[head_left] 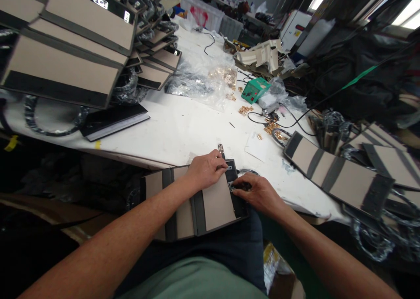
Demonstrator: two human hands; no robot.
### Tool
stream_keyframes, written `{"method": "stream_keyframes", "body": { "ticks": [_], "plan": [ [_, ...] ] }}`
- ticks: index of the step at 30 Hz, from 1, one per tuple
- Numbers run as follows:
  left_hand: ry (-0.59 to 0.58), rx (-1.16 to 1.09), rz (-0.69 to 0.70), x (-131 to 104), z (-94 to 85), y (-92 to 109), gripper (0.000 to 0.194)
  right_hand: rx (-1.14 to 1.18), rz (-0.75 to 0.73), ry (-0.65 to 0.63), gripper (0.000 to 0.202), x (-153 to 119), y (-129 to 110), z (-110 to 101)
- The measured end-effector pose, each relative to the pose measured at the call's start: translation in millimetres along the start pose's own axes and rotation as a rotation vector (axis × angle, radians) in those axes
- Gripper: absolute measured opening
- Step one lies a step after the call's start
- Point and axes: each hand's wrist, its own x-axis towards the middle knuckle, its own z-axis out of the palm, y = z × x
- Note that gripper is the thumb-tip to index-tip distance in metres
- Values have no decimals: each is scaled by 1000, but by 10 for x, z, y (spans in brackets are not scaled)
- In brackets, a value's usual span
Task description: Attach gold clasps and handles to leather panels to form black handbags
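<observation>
On your lap, at the white table's (183, 128) edge, lies the beige-and-grey panel (213, 202). Your left hand (206, 170) presses flat, fingers loosely spread, on its dark end strip (beside a small metal clasp (221, 149)); your right hand (259, 194) pinches the strip's hardware. Behind, a clear plastic bag (210, 78) holds gold fittings.

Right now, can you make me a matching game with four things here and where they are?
Things:
1. beige and grey panel
2. green box
3. black book
4. gold bits

Places:
A. on the white table, just below the green box
B. under both hands, on the lap
C. far side of the table, by clear plastic bags
D. left, under the stacked panels

Pairs: 1-B, 2-C, 3-D, 4-A
</observation>
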Motion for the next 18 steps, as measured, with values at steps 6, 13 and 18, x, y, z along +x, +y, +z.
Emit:
{"method": "stream_keyframes", "body": {
  "ticks": [6,13,18],
  "plan": [
    [-13,27,14,-26,-66,47,19,293,131,279,28,33,-210,-294],
    [24,89,7,-43,-93,122,21,1119,-194,712,45,541,-373,-205],
    [3,-18,-42,12,-90,64,20,1319,-160,770,45,799,-306,-36]
  ]
}}
